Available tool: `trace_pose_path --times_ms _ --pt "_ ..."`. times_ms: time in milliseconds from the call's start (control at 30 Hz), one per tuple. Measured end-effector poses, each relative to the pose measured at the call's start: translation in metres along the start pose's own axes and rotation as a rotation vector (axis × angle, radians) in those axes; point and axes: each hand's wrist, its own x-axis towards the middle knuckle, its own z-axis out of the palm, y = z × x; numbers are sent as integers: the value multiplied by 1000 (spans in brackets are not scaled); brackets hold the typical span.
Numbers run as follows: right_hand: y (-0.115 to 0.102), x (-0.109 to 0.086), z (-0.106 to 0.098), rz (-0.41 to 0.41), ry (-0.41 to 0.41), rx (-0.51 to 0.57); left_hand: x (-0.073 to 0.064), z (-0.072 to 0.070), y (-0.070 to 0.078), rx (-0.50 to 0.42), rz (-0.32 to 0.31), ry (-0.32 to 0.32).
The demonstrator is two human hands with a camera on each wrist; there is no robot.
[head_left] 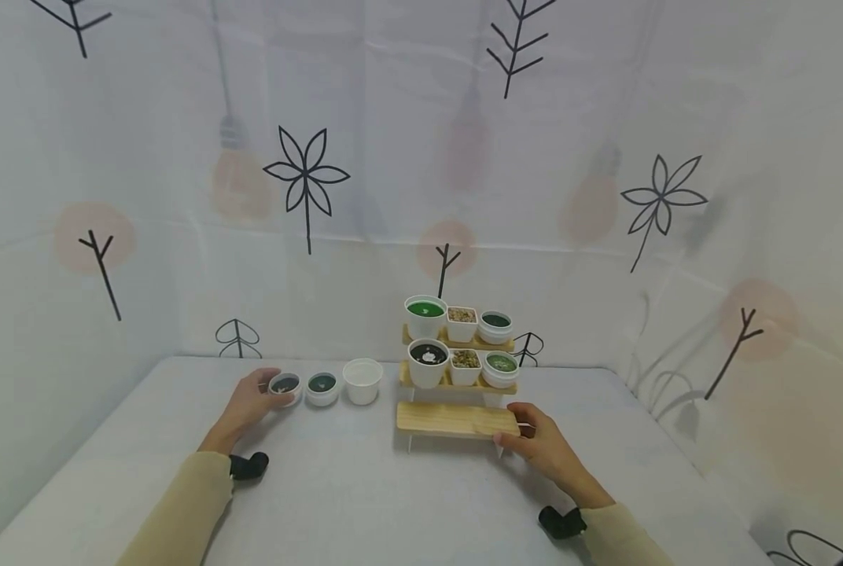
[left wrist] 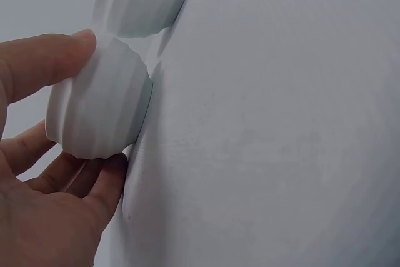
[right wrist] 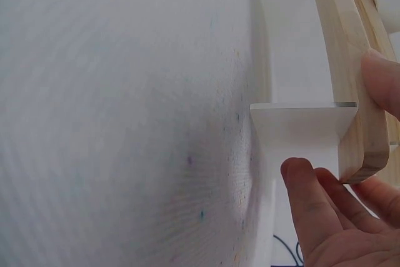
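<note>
At the left of the row, my left hand (head_left: 253, 401) holds a small white round bowl (head_left: 285, 385) with dark contents, thumb on one side and fingers on the other. The left wrist view shows the ribbed outer wall of this ramekin-like bowl (left wrist: 103, 101), low at the white surface. Over on the right, my right hand (head_left: 542, 444) grips the right end of the lowest wooden shelf (head_left: 457, 420) of a tiered stand. In the right wrist view the thumb lies against the wooden board (right wrist: 353, 79), with other fingers around its end near a white support leg (right wrist: 303, 117).
Beside the held bowl stand another small bowl (head_left: 322, 389) with dark green contents and a white cup (head_left: 362, 381). The upper wooden tiers (head_left: 450, 385) carry several white cups and bowls. A patterned white cloth (head_left: 393, 196) hangs behind the white table (head_left: 308, 503).
</note>
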Motion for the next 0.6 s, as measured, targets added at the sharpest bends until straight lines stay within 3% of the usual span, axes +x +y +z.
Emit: trace_pose_path --times_ms 333,600 --pt "1 -1 -1 -52 -8 23 -8 0 3 22 21 11" --pt "0 -2 -1 -41 -4 14 -17 0 10 -9 34 29"
